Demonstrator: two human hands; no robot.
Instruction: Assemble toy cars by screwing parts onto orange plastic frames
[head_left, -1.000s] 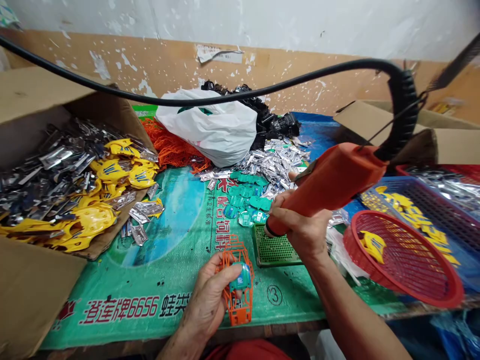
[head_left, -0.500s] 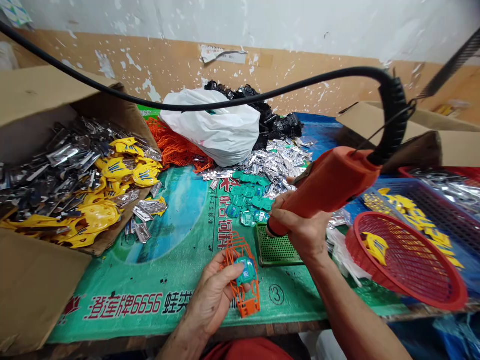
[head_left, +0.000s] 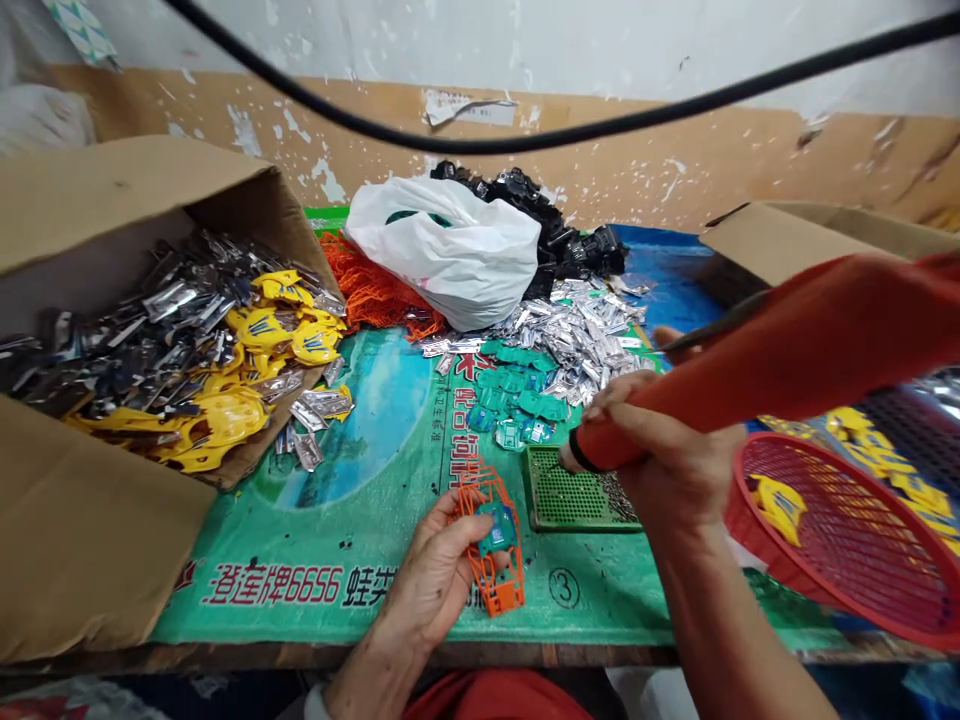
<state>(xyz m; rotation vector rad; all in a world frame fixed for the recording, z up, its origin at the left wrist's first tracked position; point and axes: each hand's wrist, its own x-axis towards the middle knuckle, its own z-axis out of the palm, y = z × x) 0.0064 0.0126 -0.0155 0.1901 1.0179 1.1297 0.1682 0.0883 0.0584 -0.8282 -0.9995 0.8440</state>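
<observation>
My left hand (head_left: 439, 560) is closed around an orange plastic toy-car frame (head_left: 506, 598). My thumb presses a small teal part (head_left: 496, 530) against the frame's middle. In my right hand (head_left: 667, 450) is a power screwdriver (head_left: 780, 350) wrapped in red-orange material, its rear end slanting up to the right. Its tip end is over the green perforated tray (head_left: 536, 495), where small dark screws (head_left: 616, 497) lie at the right side. Whether the bit touches a screw cannot be made out. Several more teal parts (head_left: 517, 395) are piled just behind the tray.
At left, a cardboard box (head_left: 97, 540) spills yellow shells (head_left: 217, 420) and shiny parts. Behind are orange frames (head_left: 379, 285), a white bag (head_left: 457, 260), black parts (head_left: 592, 250) and silver pieces (head_left: 585, 340). A red basket (head_left: 847, 560) stands right; a black cable (head_left: 517, 145) hangs across.
The screwdriver has tipped further over to the right, and my right hand has shifted right with it. The whole view has moved slightly. My left hand keeps its hold on the frame and teal part.
</observation>
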